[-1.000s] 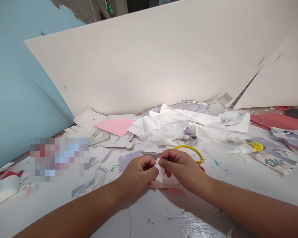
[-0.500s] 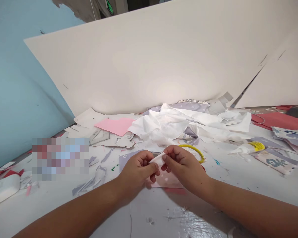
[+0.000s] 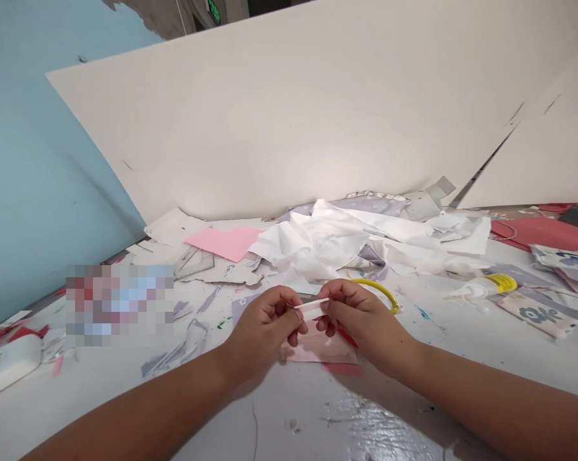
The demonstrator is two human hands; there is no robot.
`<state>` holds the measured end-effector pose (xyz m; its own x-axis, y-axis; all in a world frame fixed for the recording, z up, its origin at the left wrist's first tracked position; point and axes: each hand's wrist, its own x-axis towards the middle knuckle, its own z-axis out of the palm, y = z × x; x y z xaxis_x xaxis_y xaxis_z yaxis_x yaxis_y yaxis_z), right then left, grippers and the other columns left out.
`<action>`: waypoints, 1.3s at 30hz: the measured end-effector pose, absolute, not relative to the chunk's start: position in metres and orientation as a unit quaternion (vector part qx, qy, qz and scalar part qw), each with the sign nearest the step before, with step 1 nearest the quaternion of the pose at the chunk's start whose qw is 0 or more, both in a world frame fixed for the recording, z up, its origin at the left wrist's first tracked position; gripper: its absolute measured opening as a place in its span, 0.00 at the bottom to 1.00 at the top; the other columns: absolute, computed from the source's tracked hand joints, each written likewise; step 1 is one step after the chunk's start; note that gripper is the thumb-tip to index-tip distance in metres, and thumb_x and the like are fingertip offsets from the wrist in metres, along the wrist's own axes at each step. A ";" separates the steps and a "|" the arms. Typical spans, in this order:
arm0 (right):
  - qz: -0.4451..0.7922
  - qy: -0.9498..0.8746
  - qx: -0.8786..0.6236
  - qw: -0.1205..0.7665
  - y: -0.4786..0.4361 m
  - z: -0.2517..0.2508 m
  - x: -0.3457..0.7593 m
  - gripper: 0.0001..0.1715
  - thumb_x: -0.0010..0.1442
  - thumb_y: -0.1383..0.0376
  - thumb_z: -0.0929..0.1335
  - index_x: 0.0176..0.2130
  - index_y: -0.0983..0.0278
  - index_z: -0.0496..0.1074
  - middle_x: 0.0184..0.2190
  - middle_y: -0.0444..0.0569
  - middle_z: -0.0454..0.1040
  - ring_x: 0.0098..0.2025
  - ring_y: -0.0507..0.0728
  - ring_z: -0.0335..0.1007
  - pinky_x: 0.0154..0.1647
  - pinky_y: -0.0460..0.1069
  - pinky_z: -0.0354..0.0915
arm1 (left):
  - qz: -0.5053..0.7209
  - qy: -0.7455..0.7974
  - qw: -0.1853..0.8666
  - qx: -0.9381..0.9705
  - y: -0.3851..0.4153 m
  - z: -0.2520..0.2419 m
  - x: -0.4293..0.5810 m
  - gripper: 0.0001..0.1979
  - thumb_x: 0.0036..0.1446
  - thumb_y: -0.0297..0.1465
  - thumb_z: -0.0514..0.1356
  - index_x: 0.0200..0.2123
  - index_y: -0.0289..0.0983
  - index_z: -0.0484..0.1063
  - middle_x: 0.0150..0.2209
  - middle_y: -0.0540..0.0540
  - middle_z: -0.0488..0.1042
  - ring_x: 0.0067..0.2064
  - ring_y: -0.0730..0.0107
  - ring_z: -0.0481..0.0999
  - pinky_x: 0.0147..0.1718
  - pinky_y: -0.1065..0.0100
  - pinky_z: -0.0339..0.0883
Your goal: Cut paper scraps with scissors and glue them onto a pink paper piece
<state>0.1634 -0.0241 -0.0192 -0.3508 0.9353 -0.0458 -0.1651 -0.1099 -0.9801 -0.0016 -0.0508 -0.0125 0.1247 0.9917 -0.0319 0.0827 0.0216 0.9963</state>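
Note:
My left hand and my right hand meet at the middle of the table, both pinched on a small white paper strip held level between the fingertips, a little above the surface. Under the hands lies a pale pink patterned paper piece on a red sheet whose edge shows below it. A yellow ring lies just behind my right hand. Part of the strip is hidden by my fingers.
Crumpled white paper is heaped behind the hands. A pink sheet lies back left, a glue bottle with a yellow cap at the right, flower-printed scraps beyond it. A large white board leans at the back. Paper cuttings litter the left.
Both hands have lifted the white strip slightly and turned it from upright to level between the fingertips. The pink patterned piece beneath them shows more.

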 end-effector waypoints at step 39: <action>0.667 -0.527 -0.332 0.409 -0.024 -0.021 0.171 0.05 0.50 0.68 0.66 0.27 0.65 0.72 0.21 0.45 0.71 0.27 0.51 0.68 0.30 0.47 0.62 | 0.480 0.439 0.597 0.469 -0.049 -0.019 -0.008 0.08 0.48 0.22 0.52 0.25 0.39 0.68 0.23 0.53 0.70 0.27 0.77 0.67 0.29 0.74 0.60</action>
<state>0.1705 -0.0245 -0.0206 -0.4449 0.8955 -0.0117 -0.1957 -0.1100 -0.9745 -0.0084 -0.0492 -0.0188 0.1526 0.9855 -0.0742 -0.1620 0.0990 0.9818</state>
